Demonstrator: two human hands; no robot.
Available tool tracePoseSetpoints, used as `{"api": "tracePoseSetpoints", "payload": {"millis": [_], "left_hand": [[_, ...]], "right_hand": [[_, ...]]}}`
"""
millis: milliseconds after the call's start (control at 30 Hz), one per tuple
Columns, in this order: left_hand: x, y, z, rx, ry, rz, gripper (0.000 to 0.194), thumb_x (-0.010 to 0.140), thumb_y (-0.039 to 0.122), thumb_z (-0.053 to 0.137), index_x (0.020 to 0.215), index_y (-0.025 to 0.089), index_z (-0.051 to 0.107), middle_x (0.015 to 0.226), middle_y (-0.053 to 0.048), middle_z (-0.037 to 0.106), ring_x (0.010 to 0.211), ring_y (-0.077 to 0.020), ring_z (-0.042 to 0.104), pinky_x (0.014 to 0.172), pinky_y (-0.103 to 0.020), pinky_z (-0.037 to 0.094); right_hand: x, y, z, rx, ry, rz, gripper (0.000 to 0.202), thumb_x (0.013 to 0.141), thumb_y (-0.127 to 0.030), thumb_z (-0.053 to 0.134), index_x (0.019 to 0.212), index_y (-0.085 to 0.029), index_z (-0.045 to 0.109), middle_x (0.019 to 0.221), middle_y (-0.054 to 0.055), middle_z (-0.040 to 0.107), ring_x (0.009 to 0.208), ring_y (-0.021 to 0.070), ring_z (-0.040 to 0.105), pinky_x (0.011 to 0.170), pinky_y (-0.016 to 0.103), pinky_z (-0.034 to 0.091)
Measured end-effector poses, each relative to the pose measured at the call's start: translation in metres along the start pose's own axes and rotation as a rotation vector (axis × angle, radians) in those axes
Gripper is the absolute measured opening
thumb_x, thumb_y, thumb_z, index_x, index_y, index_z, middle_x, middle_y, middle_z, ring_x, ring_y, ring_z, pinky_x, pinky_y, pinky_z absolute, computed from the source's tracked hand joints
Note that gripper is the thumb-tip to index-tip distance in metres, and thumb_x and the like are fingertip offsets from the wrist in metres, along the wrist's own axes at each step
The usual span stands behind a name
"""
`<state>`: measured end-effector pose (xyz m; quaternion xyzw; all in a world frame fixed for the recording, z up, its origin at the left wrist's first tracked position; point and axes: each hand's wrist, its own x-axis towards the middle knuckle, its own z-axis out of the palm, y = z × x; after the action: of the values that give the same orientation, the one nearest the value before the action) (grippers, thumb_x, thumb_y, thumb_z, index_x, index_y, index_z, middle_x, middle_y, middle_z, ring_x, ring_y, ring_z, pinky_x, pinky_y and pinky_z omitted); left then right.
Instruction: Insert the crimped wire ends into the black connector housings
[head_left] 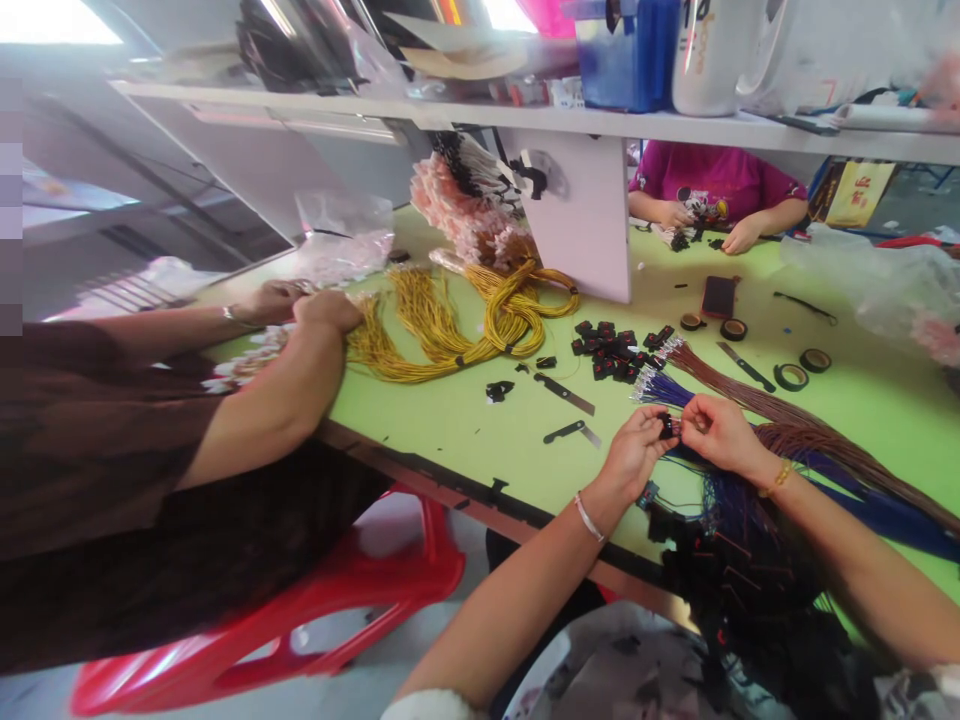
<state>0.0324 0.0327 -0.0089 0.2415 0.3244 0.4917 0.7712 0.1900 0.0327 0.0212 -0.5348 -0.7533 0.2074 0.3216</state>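
Observation:
Near the table's front edge, my left hand (637,447) pinches a small black connector (667,427). Close against it, my right hand (716,432) has its fingertips closed on thin wires (676,428) at the connector's end. Behind my hands lie blue wires (664,386) with silvery ends, and brown wires (720,380) run off to the right. A heap of loose black connectors (611,350) sits just beyond. Below my wrists, a dark bundle of wires with black connectors (750,580) hangs over the edge by my lap.
Two utility knives (566,394) (574,431) lie left of my hands; another knife (746,367) and tape rolls (790,376) lie right. Yellow wire bundles (450,340) stretch toward a co-worker's arms (300,370). Another person (716,195) works opposite. A shelf (525,120) crosses above; a red stool (300,600) stands left.

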Motion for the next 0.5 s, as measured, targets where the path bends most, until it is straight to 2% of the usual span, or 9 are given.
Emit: {"api": "tracePoseSetpoints", "payload": {"millis": [133,300,500], "left_hand": [[0.0001,-0.0007,-0.0009,0.013,-0.013,0.007,0.016,0.074,0.013,0.062,0.089,0.014,0.058,0.084,-0.004,0.059,0.075,-0.0119,0.058,0.073,-0.027,0.049],[-0.0035,-0.0028,0.0020,0.087,0.001,0.015,0.020,0.072,0.017,0.066,0.090,0.014,0.058,0.080,-0.003,0.060,0.072,-0.0113,0.058,0.072,-0.028,0.049],[-0.0051,-0.0025,0.0034,0.107,0.047,0.010,0.023,0.070,0.020,0.069,0.090,0.014,0.059,0.078,-0.002,0.060,0.070,-0.0104,0.058,0.069,-0.025,0.049]], "right_hand": [[-0.0019,-0.0027,-0.0006,-0.171,0.017,-0.119,0.006,0.076,-0.019,0.053,0.070,-0.018,0.053,0.066,0.000,0.056,0.056,0.0106,0.043,0.055,0.023,0.031],[-0.0027,0.0017,0.0054,-0.247,-0.011,-0.233,0.005,0.078,-0.019,0.052,0.074,-0.017,0.055,0.070,0.003,0.057,0.061,0.0131,0.048,0.058,0.025,0.033],[-0.0033,0.0032,0.0027,-0.152,-0.029,-0.199,0.008,0.081,-0.019,0.050,0.075,-0.017,0.056,0.070,0.002,0.057,0.060,0.0122,0.048,0.058,0.024,0.034]]}}
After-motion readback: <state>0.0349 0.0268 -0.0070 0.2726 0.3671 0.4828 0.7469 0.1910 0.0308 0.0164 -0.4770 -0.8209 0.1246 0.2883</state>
